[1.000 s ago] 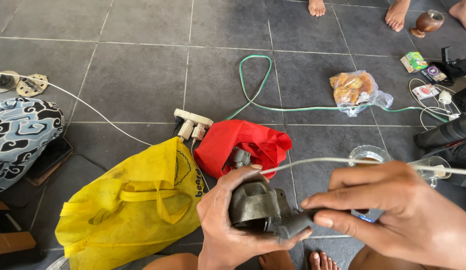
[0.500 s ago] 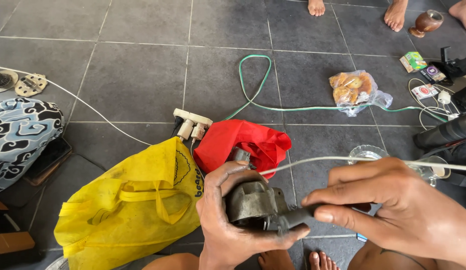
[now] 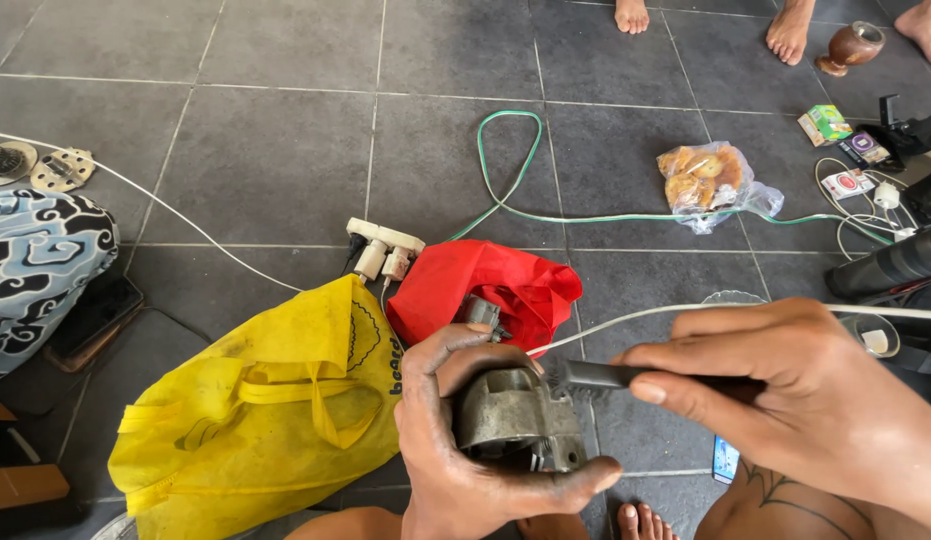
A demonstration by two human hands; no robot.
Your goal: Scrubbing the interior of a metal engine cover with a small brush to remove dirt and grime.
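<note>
Metal part: grey cast housing, just below the red cloth — likely heavy, rigid, greasy.
Left hand: left hand wrapped round the housing, fingers curled shut on it.
Right hand: right hand pinching a dark brush, bristles touching the housing.
Hold: best cupped underneath — smooth faces may slip.

Two hands, two bags, one metal part, one brush.
</note>
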